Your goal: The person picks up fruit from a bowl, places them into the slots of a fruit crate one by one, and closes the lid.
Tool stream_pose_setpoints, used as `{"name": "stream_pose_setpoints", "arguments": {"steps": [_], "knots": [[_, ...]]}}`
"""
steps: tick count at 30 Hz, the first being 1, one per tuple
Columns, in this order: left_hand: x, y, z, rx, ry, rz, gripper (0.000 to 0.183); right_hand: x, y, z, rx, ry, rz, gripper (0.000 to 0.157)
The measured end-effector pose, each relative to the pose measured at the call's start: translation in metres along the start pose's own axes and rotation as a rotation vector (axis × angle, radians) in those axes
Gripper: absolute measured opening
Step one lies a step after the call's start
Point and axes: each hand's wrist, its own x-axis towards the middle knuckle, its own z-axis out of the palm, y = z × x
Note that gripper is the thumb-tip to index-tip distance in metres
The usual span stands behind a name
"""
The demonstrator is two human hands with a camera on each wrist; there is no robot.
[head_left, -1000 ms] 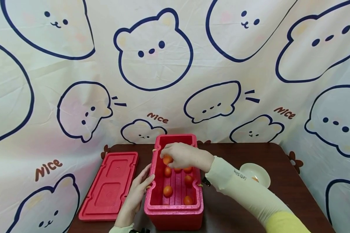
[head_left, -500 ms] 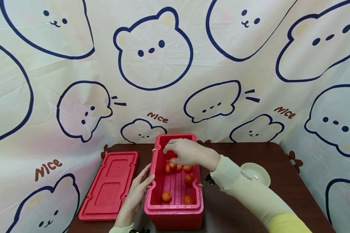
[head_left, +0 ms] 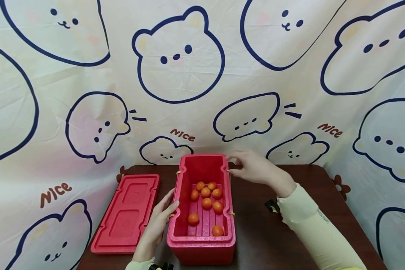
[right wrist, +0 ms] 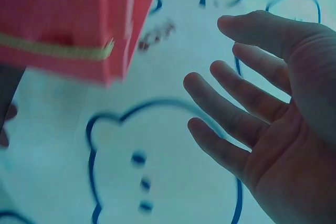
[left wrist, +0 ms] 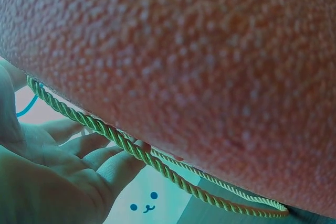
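A deep red foam box (head_left: 202,242) stands lidless on the table, with several small round orange fruits (head_left: 206,203) loose on its ribbed floor. My left hand (head_left: 159,218) rests against the box's left wall, thumb on the rim and fingers extended along the outside. In the left wrist view, a twisted rope handle (left wrist: 121,140) runs along that wall past the fingers. My right hand (head_left: 256,167) is in the air by the far right corner of the box. In the right wrist view, its fingers are loosely spread and nothing lies in the palm (right wrist: 283,156).
The red lid (head_left: 126,215) lies flat left of the box on the dark brown table (head_left: 256,232). A patterned cloth (head_left: 175,123) hangs close behind the table and at both sides. My right sleeve (head_left: 310,217) covers where the pale plate stood.
My right hand let go of an orange fruit inside the box, then rose and moved right, out over the right wall. More fruits now show on the floor. My left hand stayed put.
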Motion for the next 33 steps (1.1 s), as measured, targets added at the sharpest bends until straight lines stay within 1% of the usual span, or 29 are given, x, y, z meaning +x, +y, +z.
{"name": "stream_pose_setpoints", "arguments": {"steps": [4,6,10,13,17,21,24,28,33], "knots": [[0.0,0.0,0.0,0.003,0.0,-0.001,0.062,-0.022,0.037,-0.007,-0.023,0.071,0.056,0.034],[0.0,0.0,0.0,0.003,0.0,-0.001,0.062,-0.034,0.058,-0.009,-0.043,0.093,0.086,0.032],[0.0,0.0,-0.001,0.001,0.0,-0.005,0.062,-0.066,0.098,-0.008,-0.058,0.118,0.175,0.031],[0.0,0.0,-0.001,0.002,0.002,-0.008,0.062,-0.093,0.127,-0.001,-0.051,0.115,0.268,0.033],[0.001,-0.001,-0.002,0.007,0.01,-0.016,0.063,-0.126,0.158,0.016,-0.049,0.065,0.377,0.036],[0.0,-0.002,-0.001,0.005,0.01,-0.019,0.062,-0.151,0.177,0.035,-0.021,0.007,0.451,0.038],[0.001,-0.002,-0.001,0.001,0.011,-0.013,0.062,-0.163,0.183,0.048,0.002,-0.02,0.492,0.041],[0.001,-0.002,-0.002,0.0,0.013,-0.014,0.063,-0.169,0.188,0.062,0.012,-0.034,0.521,0.043],[0.001,-0.001,-0.003,0.003,0.014,-0.017,0.063,-0.169,0.19,0.074,-0.023,-0.057,0.495,0.04]]}}
